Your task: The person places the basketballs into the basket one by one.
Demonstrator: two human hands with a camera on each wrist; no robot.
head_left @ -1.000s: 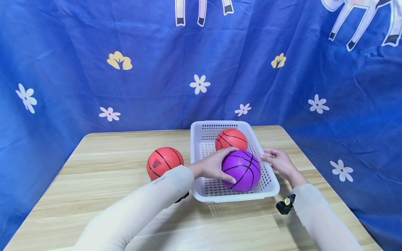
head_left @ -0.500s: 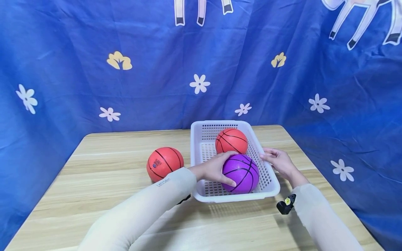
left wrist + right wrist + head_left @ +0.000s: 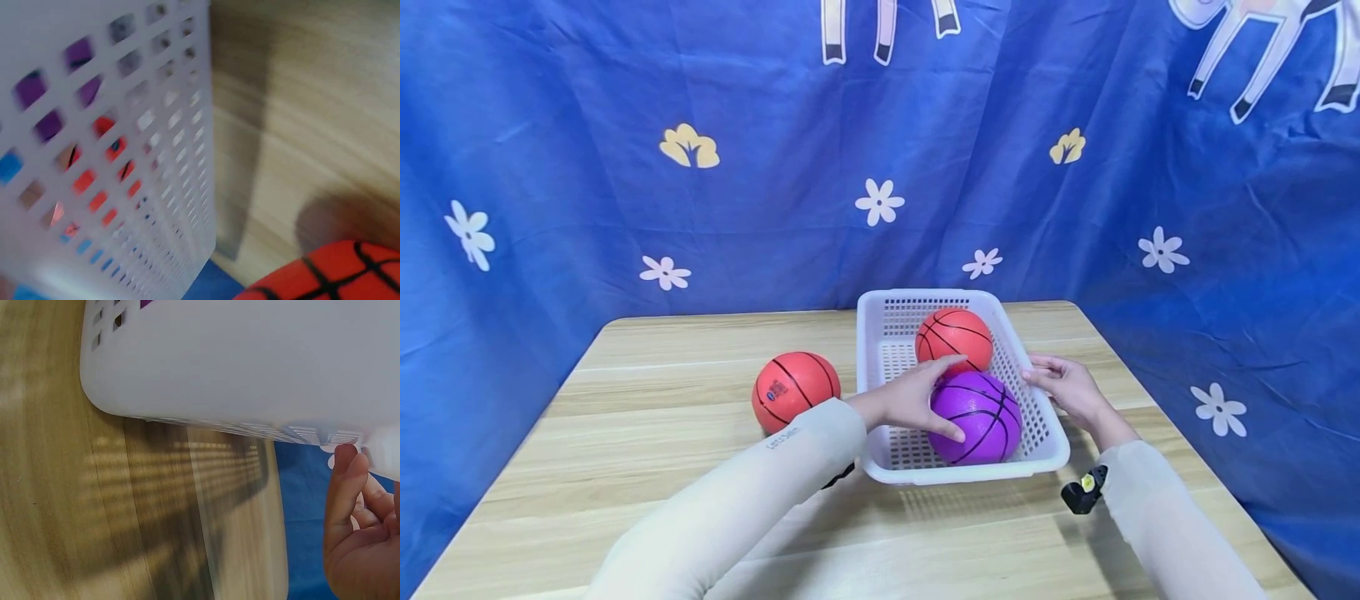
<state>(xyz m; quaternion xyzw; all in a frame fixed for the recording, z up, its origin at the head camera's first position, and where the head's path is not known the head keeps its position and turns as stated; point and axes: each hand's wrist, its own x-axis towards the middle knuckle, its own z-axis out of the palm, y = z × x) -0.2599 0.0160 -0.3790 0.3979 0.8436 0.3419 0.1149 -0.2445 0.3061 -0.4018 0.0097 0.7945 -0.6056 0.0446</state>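
In my head view I have a white rectangular basket [image 3: 962,474], its walls and floor pierced with rows of small holes, upright with its open side up, right of centre over the wooden surface [image 3: 625,450]. Inside it I see a purple ball [image 3: 983,418] with black seam lines at the near end and a black-lined red ball [image 3: 953,333] behind it; I can't tell whether the two touch. Another red ball [image 3: 794,387], bearing a small printed mark, lies outside, just left of the basket.

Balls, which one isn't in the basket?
The red ball on the table, left of the white basket; the other red ball and the purple ball sit inside.
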